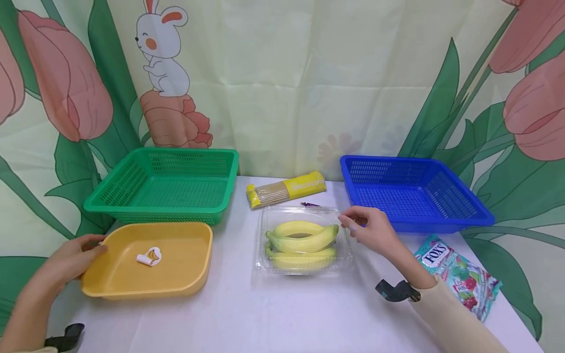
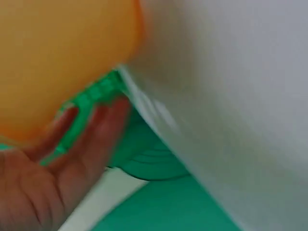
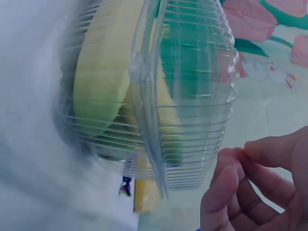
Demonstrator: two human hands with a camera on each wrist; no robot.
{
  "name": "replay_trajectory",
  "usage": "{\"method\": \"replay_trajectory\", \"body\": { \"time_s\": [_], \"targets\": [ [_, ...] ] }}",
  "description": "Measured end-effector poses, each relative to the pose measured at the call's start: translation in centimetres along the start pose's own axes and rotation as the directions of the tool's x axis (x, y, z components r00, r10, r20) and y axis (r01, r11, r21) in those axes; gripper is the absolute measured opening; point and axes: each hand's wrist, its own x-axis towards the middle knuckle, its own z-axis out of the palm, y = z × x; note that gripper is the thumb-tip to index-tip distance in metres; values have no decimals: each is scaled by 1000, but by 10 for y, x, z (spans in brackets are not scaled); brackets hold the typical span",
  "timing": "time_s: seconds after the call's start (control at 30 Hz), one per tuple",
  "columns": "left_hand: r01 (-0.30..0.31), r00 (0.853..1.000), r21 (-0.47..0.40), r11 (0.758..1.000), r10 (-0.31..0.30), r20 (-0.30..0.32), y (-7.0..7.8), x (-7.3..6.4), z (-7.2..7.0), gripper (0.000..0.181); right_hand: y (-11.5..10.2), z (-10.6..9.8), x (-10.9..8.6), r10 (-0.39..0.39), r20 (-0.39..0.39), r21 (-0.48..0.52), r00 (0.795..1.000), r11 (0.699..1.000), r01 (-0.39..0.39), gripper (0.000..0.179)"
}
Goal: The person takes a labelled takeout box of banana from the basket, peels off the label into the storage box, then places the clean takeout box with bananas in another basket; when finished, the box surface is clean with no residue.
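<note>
My left hand (image 1: 72,260) is at the left side of a yellow tray (image 1: 185,289), fingertips right at the rim. In the left wrist view its fingers, blurred, stretch beside the tray's outer wall. Inside the tray lies a small white label (image 1: 151,256) with a banana picture, one end curled up. Bananas (image 1: 302,240) fill a clear plastic clamshell box (image 1: 260,264) at the table's middle. My right hand (image 1: 372,228) is by that box's far right corner. In the right wrist view its fingers are loosely bent beside the lid, thumb tip close to the forefinger.
A green basket (image 1: 161,215) stands behind the yellow tray, a blue basket (image 1: 423,225) at the back right. A yellow pack of noodles (image 1: 287,190) and a small dark purple item (image 1: 310,204) lie behind the box. A Fox's candy bag (image 1: 459,279) lies under my right forearm.
</note>
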Motion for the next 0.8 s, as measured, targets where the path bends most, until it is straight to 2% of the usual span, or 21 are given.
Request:
{"method": "replay_trajectory", "body": {
  "time_s": [0.07, 0.1, 0.13, 0.2, 0.27, 0.37, 0.4, 0.43, 0.5, 0.53, 0.6, 0.63, 0.67, 0.73, 0.8],
  "targets": [
    [-33, 997, 52, 998, 37, -69, 11, -6, 1, 70, 1, 0, -2, 8, -13, 11, 1000, 1000, -8, 19],
    [-59, 990, 83, 995, 69, -119, 18, -10, 2, 71, 1, 0, -2, 12, -14, 19, 1000, 1000, -12, 20],
    [-85, 979, 112, 990, 104, -177, 25, -14, 3, 71, 1, 0, -3, 14, -17, 23, 1000, 1000, -14, 20],
    [-141, 943, 143, 980, 177, -280, 42, -20, 9, 69, 3, 0, -4, 17, -37, 18, 999, 1000, -17, 21],
    [-188, 912, 129, 974, 222, -345, 61, -27, 16, 68, 5, 1, -6, 21, -64, 15, 998, 1000, -20, 22],
    [-256, 889, 30, 966, 247, -385, 92, -37, 31, 66, 8, 3, -9, 18, -109, 3, 994, 1000, -18, 24],
    [-288, 878, -4, 958, 262, -401, 102, -40, 38, 66, 9, 3, -11, 17, -124, 3, 992, 1000, -17, 24],
    [-319, 868, -35, 947, 277, -413, 112, -43, 46, 66, 9, 4, -12, 15, -139, 4, 990, 1000, -14, 25],
    [-404, 838, -84, 911, 331, -434, 130, -49, 64, 64, 10, 6, -15, 22, -169, 2, 985, 1000, -22, 25],
    [-450, 821, -105, 887, 364, -441, 139, -51, 75, 64, 10, 7, -16, 28, -182, 3, 983, 1000, -28, 26],
    [-524, 801, -155, 838, 422, -424, 154, -55, 96, 63, 10, 9, -19, 47, -198, 9, 979, 999, -46, 28],
    [-540, 805, -187, 821, 439, -398, 161, -57, 106, 63, 10, 10, -20, 58, -201, 12, 978, 998, -57, 30],
    [-543, 816, -221, 810, 447, -365, 168, -58, 116, 63, 10, 12, -22, 71, -201, 12, 977, 998, -70, 32],
    [-508, 857, -299, 808, 437, -274, 179, -59, 132, 64, 11, 15, -25, 92, -198, 13, 976, 996, -91, 35],
    [-436, 900, -383, 814, 402, -168, 188, -58, 146, 66, 12, 18, -28, 117, -191, 19, 975, 993, -116, 39]
  ]
}}
